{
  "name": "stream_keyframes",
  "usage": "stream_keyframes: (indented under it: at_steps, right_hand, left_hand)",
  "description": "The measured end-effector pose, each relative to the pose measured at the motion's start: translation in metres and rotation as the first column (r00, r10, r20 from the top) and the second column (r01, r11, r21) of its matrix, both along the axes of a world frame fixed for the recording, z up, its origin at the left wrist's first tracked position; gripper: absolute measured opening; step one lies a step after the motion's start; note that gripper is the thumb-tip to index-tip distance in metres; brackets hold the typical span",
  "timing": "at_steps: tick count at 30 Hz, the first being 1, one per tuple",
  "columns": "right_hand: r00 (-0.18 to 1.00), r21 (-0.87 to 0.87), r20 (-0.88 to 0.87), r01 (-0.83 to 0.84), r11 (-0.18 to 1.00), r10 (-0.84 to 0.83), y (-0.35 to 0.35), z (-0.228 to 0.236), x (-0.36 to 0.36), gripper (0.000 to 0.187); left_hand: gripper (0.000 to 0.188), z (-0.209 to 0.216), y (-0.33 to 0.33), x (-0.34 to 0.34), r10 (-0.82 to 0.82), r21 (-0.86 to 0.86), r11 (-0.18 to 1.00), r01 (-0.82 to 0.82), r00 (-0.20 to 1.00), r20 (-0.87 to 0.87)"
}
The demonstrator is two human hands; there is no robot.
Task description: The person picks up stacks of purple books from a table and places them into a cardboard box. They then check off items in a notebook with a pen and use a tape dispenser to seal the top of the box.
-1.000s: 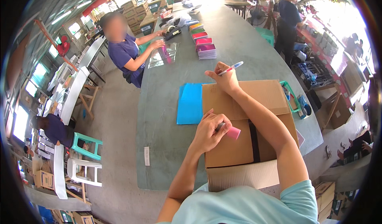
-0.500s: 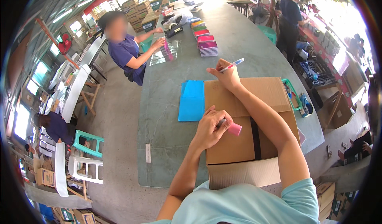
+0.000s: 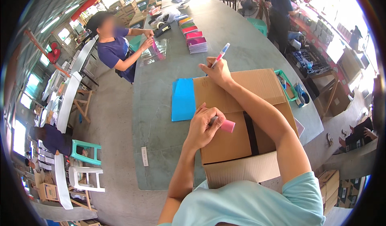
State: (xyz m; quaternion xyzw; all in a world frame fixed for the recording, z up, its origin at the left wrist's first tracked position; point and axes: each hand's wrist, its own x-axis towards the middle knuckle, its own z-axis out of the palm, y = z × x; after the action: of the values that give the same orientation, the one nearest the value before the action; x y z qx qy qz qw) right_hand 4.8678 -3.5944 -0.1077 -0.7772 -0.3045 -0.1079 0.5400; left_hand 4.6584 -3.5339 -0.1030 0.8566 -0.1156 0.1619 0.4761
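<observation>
A blue folder [image 3: 183, 99] lies left of a closed cardboard box [image 3: 241, 117]. The left hand [image 3: 204, 126] is clenched around a pink-capped object [image 3: 226, 125] on the box lid; the right hand [image 3: 216, 71] pinches a pen [image 3: 220, 55] at the far edge. Leaning on the flaps could buckle them.

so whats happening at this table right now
A person leans over a closed cardboard box on a grey table. Their right hand holds a pen at the box's far edge; their left hand grips a pink-ended marker on top. A blue sheet lies beside the box. Across the table, another person handles clear wrapping.
</observation>
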Motion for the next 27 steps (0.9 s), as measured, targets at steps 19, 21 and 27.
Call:
stream_keyframes:
  at_steps: [19, 21, 27]
  right_hand:
    - [1.0, -0.042, 0.021, 0.0, 0.999, 0.001, 0.001, 0.0, -0.005, 0.022]
    - [0.999, -0.056, 0.034, 0.009, 0.998, -0.007, 0.002, -0.001, -0.003, 0.023]
    - [0.995, -0.005, 0.103, 0.007, 1.0, -0.006, 0.005, -0.015, -0.008, 0.027]
  left_hand:
    - [0.03, 0.0, 0.002, -0.001, -0.013, 0.006, 1.0, 0.013, 1.0, -0.018]
    - [0.029, -0.001, 0.001, 0.0, -0.005, 0.003, 1.0, 0.005, 1.0, 0.002]
    - [0.037, -0.002, 0.003, -0.01, -0.038, 0.004, 0.999, 0.038, 0.999, -0.013]
